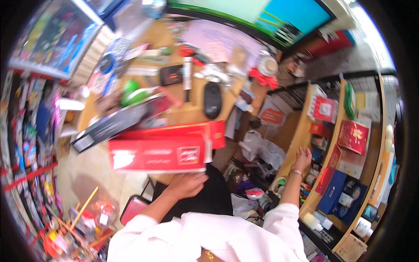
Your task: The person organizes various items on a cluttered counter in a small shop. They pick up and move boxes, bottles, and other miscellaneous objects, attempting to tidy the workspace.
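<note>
My left hand (pixel 188 185) is at the near edge of a long red carton (pixel 157 155) bearing writing, its fingers curled by the lower side; the grip is blurred. Right behind that carton lies a second red box (pixel 216 132) with gold lines. A long dark box (pixel 111 124) slants across the desk's near left part. Over on the right, my right hand (pixel 302 159) reaches to the edge of a wooden shelf, fingers bent, near small boxes and jars; whether it touches anything is unclear.
A wooden desk (pixel 193 113) bears a black computer mouse (pixel 212 100), a phone-like device (pixel 171 75) and papers, below a monitor (pixel 294 19). Plastic bags (pixel 262 150) lie between desk and shelves. A red-seated stool (pixel 134 209) stands near my left arm; packed racks line the left.
</note>
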`<action>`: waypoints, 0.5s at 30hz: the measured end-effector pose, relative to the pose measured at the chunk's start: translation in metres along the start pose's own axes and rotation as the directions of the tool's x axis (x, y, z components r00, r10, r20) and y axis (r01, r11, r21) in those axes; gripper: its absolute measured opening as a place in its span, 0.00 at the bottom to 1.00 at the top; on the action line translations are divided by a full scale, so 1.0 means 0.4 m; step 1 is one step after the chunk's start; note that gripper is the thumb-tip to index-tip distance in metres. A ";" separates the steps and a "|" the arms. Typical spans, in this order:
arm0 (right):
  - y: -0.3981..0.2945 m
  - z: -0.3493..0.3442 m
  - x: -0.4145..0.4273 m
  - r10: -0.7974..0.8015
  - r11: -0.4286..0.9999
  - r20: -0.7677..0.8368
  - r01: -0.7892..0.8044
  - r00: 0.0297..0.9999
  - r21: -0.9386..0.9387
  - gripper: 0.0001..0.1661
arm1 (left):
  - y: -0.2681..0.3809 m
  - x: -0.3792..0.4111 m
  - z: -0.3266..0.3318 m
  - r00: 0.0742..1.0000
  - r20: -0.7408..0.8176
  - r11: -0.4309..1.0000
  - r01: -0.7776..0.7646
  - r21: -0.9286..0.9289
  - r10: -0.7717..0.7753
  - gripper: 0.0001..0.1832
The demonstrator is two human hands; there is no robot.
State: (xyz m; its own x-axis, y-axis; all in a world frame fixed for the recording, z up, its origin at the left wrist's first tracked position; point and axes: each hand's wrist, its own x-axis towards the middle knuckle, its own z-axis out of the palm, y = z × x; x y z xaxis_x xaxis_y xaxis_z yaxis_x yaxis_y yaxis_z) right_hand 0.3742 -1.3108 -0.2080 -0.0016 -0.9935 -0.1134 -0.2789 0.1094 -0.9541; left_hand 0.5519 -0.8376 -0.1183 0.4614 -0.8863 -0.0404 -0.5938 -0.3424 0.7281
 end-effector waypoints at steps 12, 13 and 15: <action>-0.519 0.219 -0.836 -0.402 0.733 0.867 0.672 0.296 0.110 0.31 | 0.084 -0.186 -0.329 0.917 -0.398 0.996 -0.049 -0.070 0.018 0.22; -0.522 0.231 -0.863 -0.419 0.695 0.863 0.711 0.281 0.106 0.35 | 0.074 -0.204 -0.364 0.884 -0.468 0.999 0.032 0.010 -0.023 0.26; -0.498 0.259 -0.898 -0.456 0.616 0.855 0.781 0.247 0.103 0.45 | 0.041 -0.212 -0.417 0.872 -0.486 0.975 0.161 0.154 -0.067 0.33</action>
State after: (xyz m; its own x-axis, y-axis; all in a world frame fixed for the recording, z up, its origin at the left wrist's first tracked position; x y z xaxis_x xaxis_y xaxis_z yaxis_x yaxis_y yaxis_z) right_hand 0.5298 -0.9727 -0.0059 0.9479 -0.2692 0.1704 -0.0738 -0.7059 -0.7045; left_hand 0.6129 -0.7160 0.0113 0.7622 -0.5979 0.2482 -0.6061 -0.5245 0.5979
